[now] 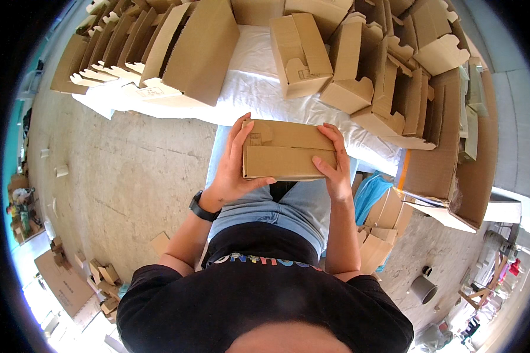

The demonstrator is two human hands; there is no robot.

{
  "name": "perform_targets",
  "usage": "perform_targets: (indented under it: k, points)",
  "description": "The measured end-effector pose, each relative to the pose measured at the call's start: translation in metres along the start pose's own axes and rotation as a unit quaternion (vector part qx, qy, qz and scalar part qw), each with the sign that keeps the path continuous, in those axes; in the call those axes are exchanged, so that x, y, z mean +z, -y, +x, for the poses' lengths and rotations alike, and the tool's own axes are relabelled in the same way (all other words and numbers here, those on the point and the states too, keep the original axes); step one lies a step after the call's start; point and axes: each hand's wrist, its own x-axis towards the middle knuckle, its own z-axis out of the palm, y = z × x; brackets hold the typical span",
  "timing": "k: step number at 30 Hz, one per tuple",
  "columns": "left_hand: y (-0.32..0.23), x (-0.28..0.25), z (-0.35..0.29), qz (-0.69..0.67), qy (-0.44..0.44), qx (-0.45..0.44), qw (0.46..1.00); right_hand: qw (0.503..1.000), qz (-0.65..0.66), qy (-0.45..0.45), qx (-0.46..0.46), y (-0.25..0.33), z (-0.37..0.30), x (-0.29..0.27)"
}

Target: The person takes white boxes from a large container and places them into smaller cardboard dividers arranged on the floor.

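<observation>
Between my two hands, above my lap, I hold a brown cardboard box (288, 153) that is folded closed. My left hand (234, 162) wraps its left end, with the thumb along the near edge. My right hand (334, 162) grips the right end, its thumb on the near face and its fingers at the far corner. Just beyond lies a table covered with a white cloth (247, 67). On it, another closed cardboard box (301, 56) stands tilted, beside several open boxes (350, 70) at the right.
At the table's left, several unfolded boxes (118, 53) stand in a row beside a larger box (197, 53). A big open carton (439, 159) is to the right, with a blue plastic bag (371, 197) near my leg. A grey bin (423, 289) lies on the concrete floor.
</observation>
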Motion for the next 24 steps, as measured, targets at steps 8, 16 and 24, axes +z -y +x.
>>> perform_targets:
  k: [8, 16, 24]
  points:
    - [0.0, -0.004, 0.001, 0.001, 0.024, 0.009, 1.0, 0.999, -0.031, -0.008, -0.021, -0.001, -0.002, 0.002]
    - [-0.002, -0.003, -0.006, -0.009, 0.03, -0.016, 0.999, 0.997, -0.071, -0.014, -0.038, 0.005, 0.001, 0.006]
    - [0.004, -0.012, -0.003, -0.06, -0.059, -0.06, 0.995, 0.992, 0.123, 0.035, -0.015, 0.011, 0.008, 0.003]
